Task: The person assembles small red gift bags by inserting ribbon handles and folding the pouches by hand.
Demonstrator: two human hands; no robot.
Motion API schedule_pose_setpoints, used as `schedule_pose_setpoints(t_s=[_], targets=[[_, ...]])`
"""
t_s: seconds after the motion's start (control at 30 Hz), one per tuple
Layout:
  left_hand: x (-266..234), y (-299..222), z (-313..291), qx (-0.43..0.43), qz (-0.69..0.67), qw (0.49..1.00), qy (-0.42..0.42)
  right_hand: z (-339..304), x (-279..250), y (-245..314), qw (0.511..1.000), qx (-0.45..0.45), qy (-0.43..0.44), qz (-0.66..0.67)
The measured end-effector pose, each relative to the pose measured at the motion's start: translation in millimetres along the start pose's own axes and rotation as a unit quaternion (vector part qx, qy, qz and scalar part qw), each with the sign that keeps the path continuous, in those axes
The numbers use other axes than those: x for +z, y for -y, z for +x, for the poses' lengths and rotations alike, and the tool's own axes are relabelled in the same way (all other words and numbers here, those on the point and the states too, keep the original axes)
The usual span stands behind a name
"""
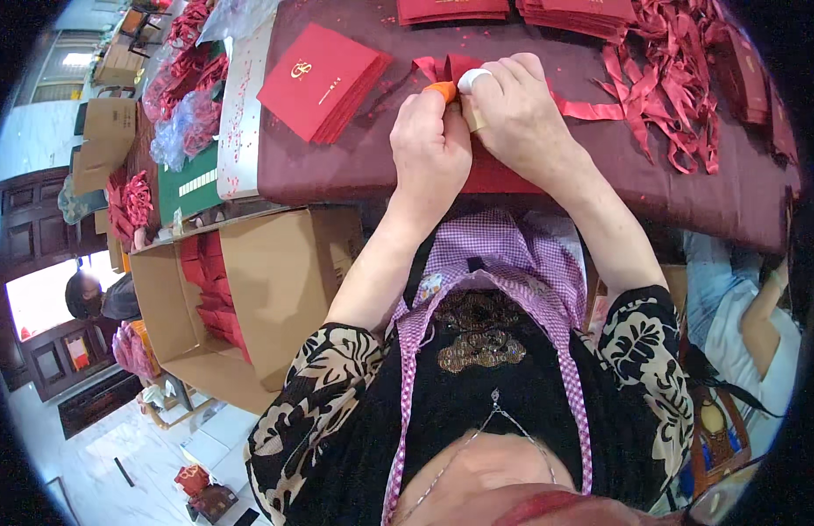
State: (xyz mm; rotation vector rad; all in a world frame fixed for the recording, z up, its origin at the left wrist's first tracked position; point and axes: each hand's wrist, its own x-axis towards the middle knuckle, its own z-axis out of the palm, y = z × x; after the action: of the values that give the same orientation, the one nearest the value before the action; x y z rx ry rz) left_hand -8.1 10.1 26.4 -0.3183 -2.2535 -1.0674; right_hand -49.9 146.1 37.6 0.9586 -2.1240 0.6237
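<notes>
My two hands meet over the table's near edge, fingers pinched together. My left hand has an orange finger cover on one fingertip. My right hand wears a white finger cover and a pale strip of tape. Between them they pinch a red ribbon, whose loop stands up just beyond the fingertips and whose end trails to the right. The fingers hide the exact grip. Under my wrists lies a flat red piece, mostly covered.
A stack of red cards or envelopes lies left on the dark red cloth. More red stacks and a heap of loose ribbons lie far right. An open cardboard box with red packets stands at left. Another person's arm shows at right.
</notes>
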Motion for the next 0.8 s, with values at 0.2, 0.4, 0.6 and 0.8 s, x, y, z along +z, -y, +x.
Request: schedule_pose_setpoints(t_s=[0.2, 0.4, 0.6, 0.8], targets=[[2, -6, -1, 0.058, -0.030, 0.998, 0.007, -5, -7, 2, 0.944, 0.216, 0.026, 0.246], [-12, -7, 8, -0.139, -0.216, 0.965, 0.062, -6, -23, -8, 0.897, 0.317, 0.068, 0.302], [-5, -4, 8, -0.127, -0.213, 0.966, 0.069, -12, -29, -11, 0.878, 0.335, 0.078, 0.332], [-2, 0, 7, -0.032, -0.135, 0.986, 0.097, -20, -29, -11, 0.877, 0.321, 0.082, 0.347]])
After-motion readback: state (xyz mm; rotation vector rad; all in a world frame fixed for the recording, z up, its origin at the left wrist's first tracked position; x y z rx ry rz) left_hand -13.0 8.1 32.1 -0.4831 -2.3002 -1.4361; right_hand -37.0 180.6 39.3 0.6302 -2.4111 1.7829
